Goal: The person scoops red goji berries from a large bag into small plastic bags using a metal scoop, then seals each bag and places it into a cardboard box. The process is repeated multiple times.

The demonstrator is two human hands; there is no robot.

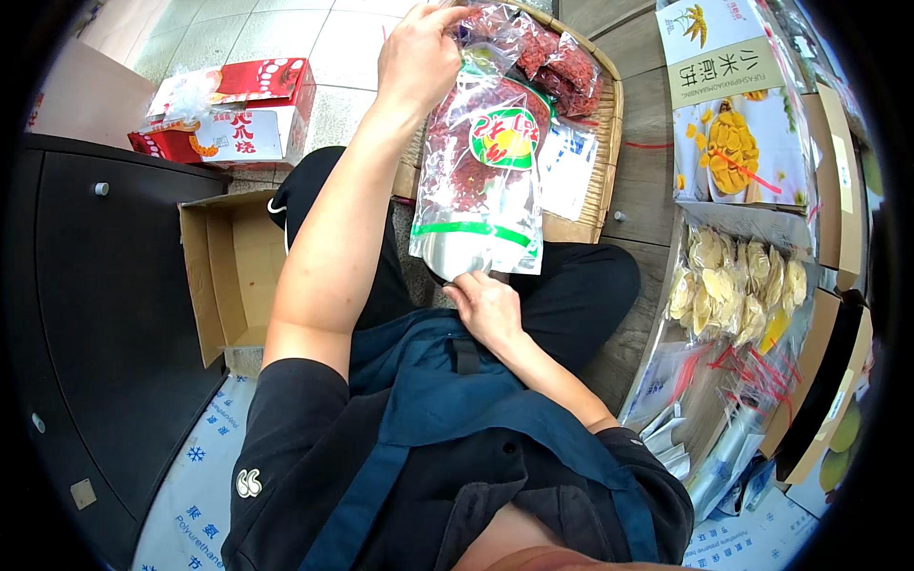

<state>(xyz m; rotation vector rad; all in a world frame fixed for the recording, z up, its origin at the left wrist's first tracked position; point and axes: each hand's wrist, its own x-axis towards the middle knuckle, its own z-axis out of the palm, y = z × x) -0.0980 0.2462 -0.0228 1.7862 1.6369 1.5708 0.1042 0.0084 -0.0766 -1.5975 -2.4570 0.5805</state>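
My left hand (421,61) pinches the far end of a clear plastic bag (478,221) with green bands and a printed emblem. Dark red pieces (464,121) show through its film. Close to my lap, my right hand (489,303) grips the handle of a metal scoop (457,258). The scoop's bowl reaches to the bag's near end; whether it is inside or behind the film, I cannot tell. Underneath lies a woven bamboo tray (607,164), with several small bags of red pieces (560,68) at its far side and a printed white packet (568,168).
To the left stand an open cardboard box (246,264), a red and white carton (228,114) and a dark cabinet (121,250). On the right are a printed carton (739,107), bags of pale yellow slices (728,285) and red ties (757,375). My knees flank the tray's near end.
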